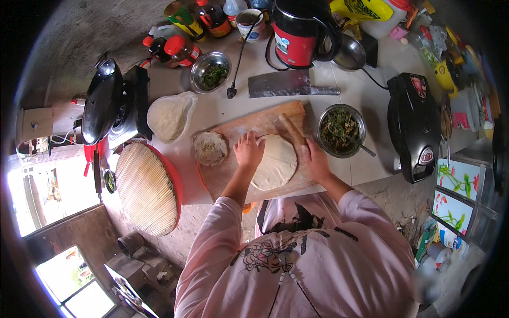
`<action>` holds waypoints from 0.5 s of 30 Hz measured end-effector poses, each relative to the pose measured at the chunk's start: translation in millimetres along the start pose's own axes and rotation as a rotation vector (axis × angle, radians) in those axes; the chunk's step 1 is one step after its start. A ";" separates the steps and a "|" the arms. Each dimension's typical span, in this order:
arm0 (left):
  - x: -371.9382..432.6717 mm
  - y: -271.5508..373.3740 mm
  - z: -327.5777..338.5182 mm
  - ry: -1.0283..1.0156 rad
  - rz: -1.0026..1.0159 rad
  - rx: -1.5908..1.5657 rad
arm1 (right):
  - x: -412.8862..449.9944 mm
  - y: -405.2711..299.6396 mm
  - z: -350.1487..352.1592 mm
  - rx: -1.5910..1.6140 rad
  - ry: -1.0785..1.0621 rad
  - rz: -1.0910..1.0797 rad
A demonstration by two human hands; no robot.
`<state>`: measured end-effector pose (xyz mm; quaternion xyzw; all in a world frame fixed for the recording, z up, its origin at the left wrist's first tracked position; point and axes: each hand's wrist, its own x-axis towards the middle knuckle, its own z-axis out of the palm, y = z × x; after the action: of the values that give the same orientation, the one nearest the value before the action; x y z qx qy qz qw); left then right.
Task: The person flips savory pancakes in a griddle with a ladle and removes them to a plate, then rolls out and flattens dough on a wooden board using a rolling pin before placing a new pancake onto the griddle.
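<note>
A flat round sheet of dough (275,163) lies on a wooden board (254,119) in front of me. My left hand (248,150) rests at the dough's upper left edge, fingers spread, with the thumb side against it. On the right, my right hand (317,162) grips the near end of a wooden rolling pin (292,129), which slants up and left beside the dough. A small round floury dish (210,148) sits on the board's left part. Just right of the board stands a steel bowl of chopped green filling (341,129) with a spoon in it.
Behind the board lie a cleaver (280,84), a power plug (232,92) and a steel bowl of chopped greens (210,73). A bag of flour (171,117) and a round reed lid (147,189) are left. An electric kettle (294,43) stands behind; a black electric griddle (413,123) is right.
</note>
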<state>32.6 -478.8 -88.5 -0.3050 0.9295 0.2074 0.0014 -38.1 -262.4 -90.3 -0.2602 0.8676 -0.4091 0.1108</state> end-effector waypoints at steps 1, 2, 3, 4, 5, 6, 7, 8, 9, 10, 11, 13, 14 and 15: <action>0.8 1.4 -4.5 -0.138 -0.079 0.039 | -1.5 1.5 -2.6 0.124 -0.020 0.120; 2.8 -2.3 -1.1 -0.164 -0.102 0.035 | -5.9 5.7 -3.5 0.124 -0.019 0.115; 6.1 0.4 -7.1 -0.161 -0.104 0.035 | -13.7 12.5 -1.2 0.210 -0.042 0.241; 10.7 7.8 -16.5 -0.312 -0.148 0.065 | -19.9 15.2 -1.4 0.293 -0.063 0.369; 13.3 11.9 -21.6 -0.463 -0.192 0.094 | -24.9 17.3 -1.4 0.290 -0.063 0.367; 10.8 3.2 -16.9 -0.455 -0.203 0.089 | -27.7 15.5 -1.8 0.276 -0.059 0.341; 8.4 -6.1 -9.6 -0.302 0.026 0.120 | -28.8 14.3 -3.4 0.263 -0.051 0.314; 5.6 -14.9 -1.9 -0.144 0.251 0.152 | -29.5 16.8 -0.2 0.261 -0.058 0.301; 4.9 -10.7 -3.8 -0.139 0.249 0.148 | -30.1 23.5 6.0 0.259 0.041 0.218; 2.7 -1.9 -12.9 -0.252 0.380 0.085 | -30.0 25.1 9.0 0.260 0.137 0.134; -0.7 6.6 -22.7 -0.365 0.509 0.021 | -30.8 28.3 8.0 0.261 0.130 0.127; -16.0 28.7 -52.7 -0.407 0.643 0.075 | -29.0 27.7 1.1 0.394 0.004 0.361; -23.1 31.4 -58.8 -0.384 0.654 -0.051 | -29.6 32.5 3.6 0.397 -0.009 0.351; -30.1 33.7 -65.6 -0.359 0.668 -0.174 | -30.4 37.7 7.9 0.423 0.017 0.326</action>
<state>46.1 -462.5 -11.8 0.0568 0.9414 0.3248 0.0706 -23.0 -231.1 -124.8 -0.0847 0.7942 -0.5602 0.2196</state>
